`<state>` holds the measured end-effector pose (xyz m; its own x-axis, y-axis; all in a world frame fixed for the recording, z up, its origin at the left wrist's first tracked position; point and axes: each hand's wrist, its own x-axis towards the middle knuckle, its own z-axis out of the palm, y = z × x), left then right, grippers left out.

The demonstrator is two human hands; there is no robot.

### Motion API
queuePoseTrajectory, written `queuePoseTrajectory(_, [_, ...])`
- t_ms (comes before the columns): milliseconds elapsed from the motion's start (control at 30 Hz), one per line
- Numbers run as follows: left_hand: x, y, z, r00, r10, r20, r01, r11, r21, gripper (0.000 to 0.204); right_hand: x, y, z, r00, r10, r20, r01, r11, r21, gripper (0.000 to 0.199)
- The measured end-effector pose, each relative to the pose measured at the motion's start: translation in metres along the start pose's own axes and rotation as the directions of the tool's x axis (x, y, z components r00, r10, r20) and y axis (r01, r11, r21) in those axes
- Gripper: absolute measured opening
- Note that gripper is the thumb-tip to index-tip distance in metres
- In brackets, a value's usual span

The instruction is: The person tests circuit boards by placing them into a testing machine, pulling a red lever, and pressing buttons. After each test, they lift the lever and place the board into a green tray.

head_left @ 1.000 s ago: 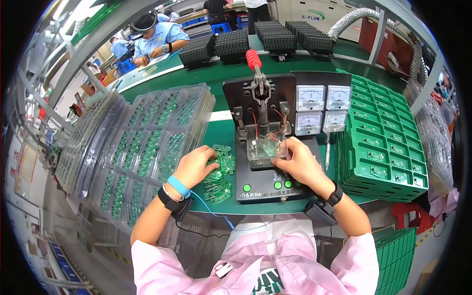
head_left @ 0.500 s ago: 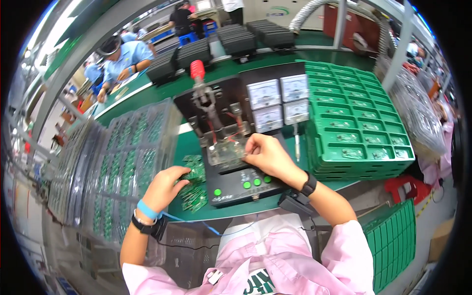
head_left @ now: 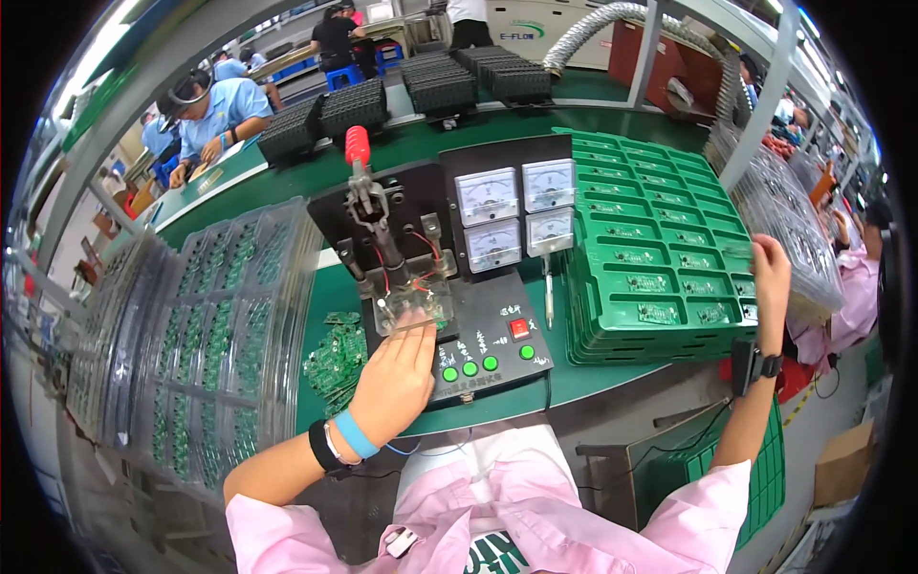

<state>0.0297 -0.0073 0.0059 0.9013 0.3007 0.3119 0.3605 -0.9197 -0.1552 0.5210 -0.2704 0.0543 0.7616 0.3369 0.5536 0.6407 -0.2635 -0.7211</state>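
The left grip rested at the clear block on the black box, fingers straight and close together, perhaps to steady something there; its thumb was out of sight, so whether it pinched anything could not be told. Loose circuit boards lay heaped just left of it, likely for easy reach. The right grip, partly curled, was at the right edge of the green tray; blur left unclear whether it held anything. Left of that grip, small boards sat in separate compartments, presumably to stop them knocking together.
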Motion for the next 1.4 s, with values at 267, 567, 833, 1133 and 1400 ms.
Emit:
queuePoseTrajectory(267, [-0.022,0.0,-0.03,0.996,-0.064,0.068,0.073,0.989,-0.13,0.066,0.018,0.062,-0.005,0.974,0.026,0.227,0.041,0.958,-0.284,0.023])
queuePoseTrajectory(567, [0.06,-0.062,-0.116,0.878,-0.252,-0.407,0.213,0.967,-0.138,0.078,-0.062,-0.068,0.039,0.905,-0.213,0.369,0.387,0.774,-0.501,0.024])
queuePoseTrajectory(833, [-0.01,-0.049,-0.068,0.851,0.075,-0.52,-0.349,0.821,-0.452,0.085,-0.176,-0.195,0.103,0.454,-0.615,0.645,0.679,0.708,0.196,0.043])
queuePoseTrajectory(1133, [-0.068,-0.065,-0.034,0.985,-0.066,-0.159,0.011,0.947,-0.321,0.065,-0.272,-0.171,0.186,0.499,-0.861,0.102,0.772,0.495,0.399,0.049])
queuePoseTrajectory(1400, [-0.053,-0.077,-0.033,0.992,-0.092,-0.09,0.05,0.917,-0.395,0.063,-0.273,-0.18,0.193,0.486,-0.758,0.436,0.719,0.63,0.294,0.044])
